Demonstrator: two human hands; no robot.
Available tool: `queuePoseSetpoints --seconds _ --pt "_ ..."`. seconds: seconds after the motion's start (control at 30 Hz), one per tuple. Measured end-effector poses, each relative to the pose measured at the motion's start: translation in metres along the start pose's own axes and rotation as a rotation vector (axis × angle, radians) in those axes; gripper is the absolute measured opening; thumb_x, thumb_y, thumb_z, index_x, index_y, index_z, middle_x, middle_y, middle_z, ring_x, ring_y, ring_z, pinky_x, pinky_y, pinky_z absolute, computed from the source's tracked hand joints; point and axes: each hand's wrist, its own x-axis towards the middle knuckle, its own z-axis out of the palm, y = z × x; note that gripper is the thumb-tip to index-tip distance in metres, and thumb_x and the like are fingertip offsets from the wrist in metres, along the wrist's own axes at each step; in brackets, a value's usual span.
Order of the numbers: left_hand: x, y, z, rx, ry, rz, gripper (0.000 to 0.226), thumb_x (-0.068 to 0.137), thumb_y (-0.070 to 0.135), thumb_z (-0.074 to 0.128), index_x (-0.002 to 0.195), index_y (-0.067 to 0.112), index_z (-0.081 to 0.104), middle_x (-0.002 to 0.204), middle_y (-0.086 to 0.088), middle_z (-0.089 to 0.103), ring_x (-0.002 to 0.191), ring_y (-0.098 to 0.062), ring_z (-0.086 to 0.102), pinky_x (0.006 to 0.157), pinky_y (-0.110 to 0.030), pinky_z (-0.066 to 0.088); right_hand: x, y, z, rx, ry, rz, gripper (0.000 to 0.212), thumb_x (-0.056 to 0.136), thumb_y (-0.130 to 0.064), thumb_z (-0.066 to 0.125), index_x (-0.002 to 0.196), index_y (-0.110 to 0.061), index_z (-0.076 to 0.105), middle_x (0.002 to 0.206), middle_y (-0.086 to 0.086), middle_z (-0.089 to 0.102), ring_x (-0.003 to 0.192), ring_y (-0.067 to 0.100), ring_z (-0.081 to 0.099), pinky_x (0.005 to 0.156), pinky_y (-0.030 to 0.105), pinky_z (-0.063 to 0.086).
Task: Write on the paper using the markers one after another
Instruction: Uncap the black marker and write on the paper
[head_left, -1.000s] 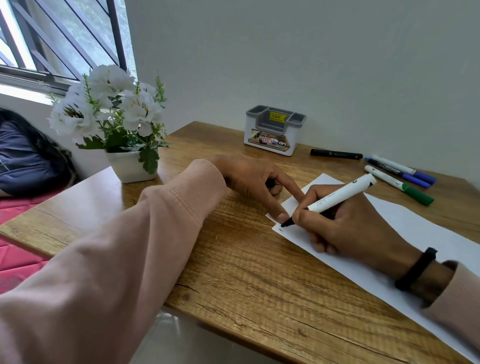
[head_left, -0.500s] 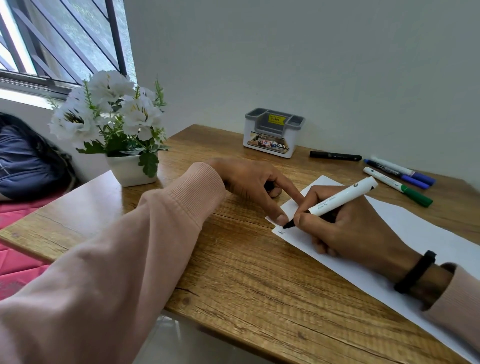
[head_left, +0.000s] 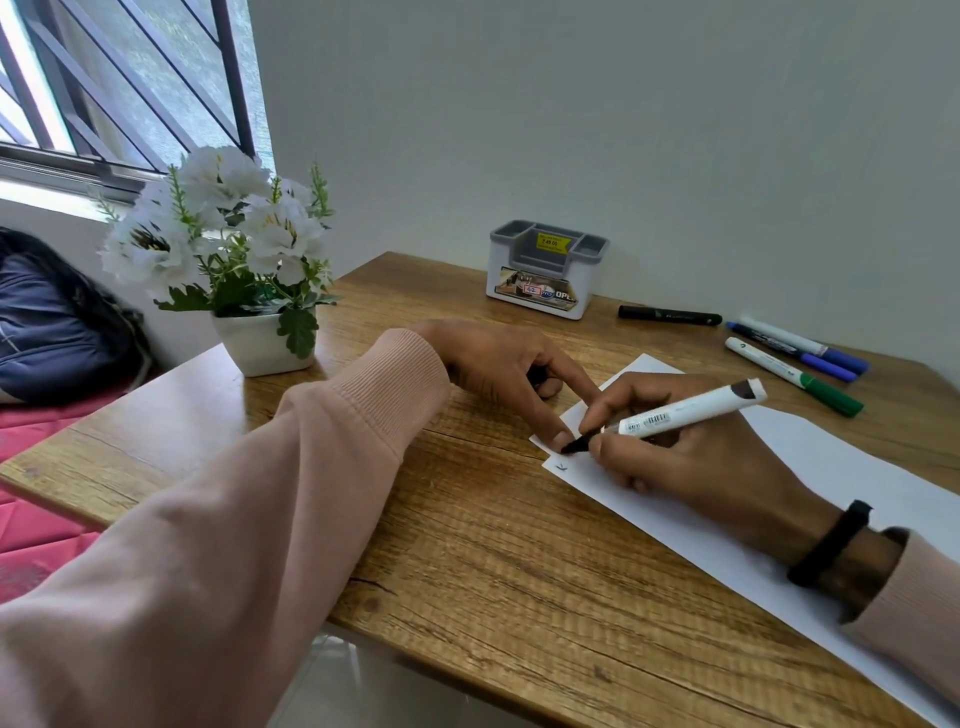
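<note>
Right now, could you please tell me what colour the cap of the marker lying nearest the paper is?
Green, seen in the head view.

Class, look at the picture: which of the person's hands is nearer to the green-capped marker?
Right. The right hand, writing on the paper, lies just short of the green-capped marker; the left hand rests farther off, beyond the paper's left corner.
</note>
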Motion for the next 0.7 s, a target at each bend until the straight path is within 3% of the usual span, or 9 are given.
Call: queuePoseSetpoints --seconds 0.13,0.3,0.47,0.7 --pt "0.0 0.0012 -0.0002 0.004 0.002 -0.013 0.056 0.087 0.031 0.08 0.14 0.038 0.061 0.088 -0.009 0.046 0.069 -0.011 0.042 0.058 -0.016 0.036 0.0005 -0.0004 0.0022 -0.043 -0.008 -0.017 0.012 0.082 -0.004 0.077 0.079 -0.015 0.08 0.063 -0.001 0.07 0.054 0.002 0.058 0.053 0.018 0.047" --pt "0.0003 0.0012 -0.0008 0.015 0.017 -0.005 0.056 0.089 0.028 0.079 0.142 0.035 0.06 0.088 -0.008 0.045 0.064 -0.004 0.041 0.055 -0.01 0.036 0.0015 0.0036 0.0036 -0.063 0.013 -0.008 0.012 0.088 -0.007 0.075 0.081 -0.017 0.077 0.055 -0.002 0.066 0.047 0.006 0.059 0.05 0.02 0.049" --pt "0.0003 0.0009 -0.0012 0.027 0.01 -0.004 0.057 0.089 0.027 0.078 0.142 0.034 0.06 0.088 -0.008 0.046 0.065 -0.003 0.041 0.054 -0.008 0.036 0.0017 0.0028 0.0049 -0.095 0.01 -0.004 0.009 0.088 -0.015 0.075 0.082 -0.022 0.077 0.059 0.001 0.068 0.049 0.007 0.06 0.05 0.022 0.05" --pt "-0.0007 0.003 -0.0003 0.038 0.003 -0.005 0.056 0.089 0.029 0.079 0.141 0.036 0.06 0.088 -0.009 0.046 0.071 -0.012 0.042 0.063 -0.021 0.036 0.0011 0.0034 0.0039 -0.133 0.016 -0.009 0.008 0.088 -0.018 0.075 0.081 -0.022 0.077 0.067 0.01 0.069 0.053 0.009 0.06 0.054 0.026 0.051"
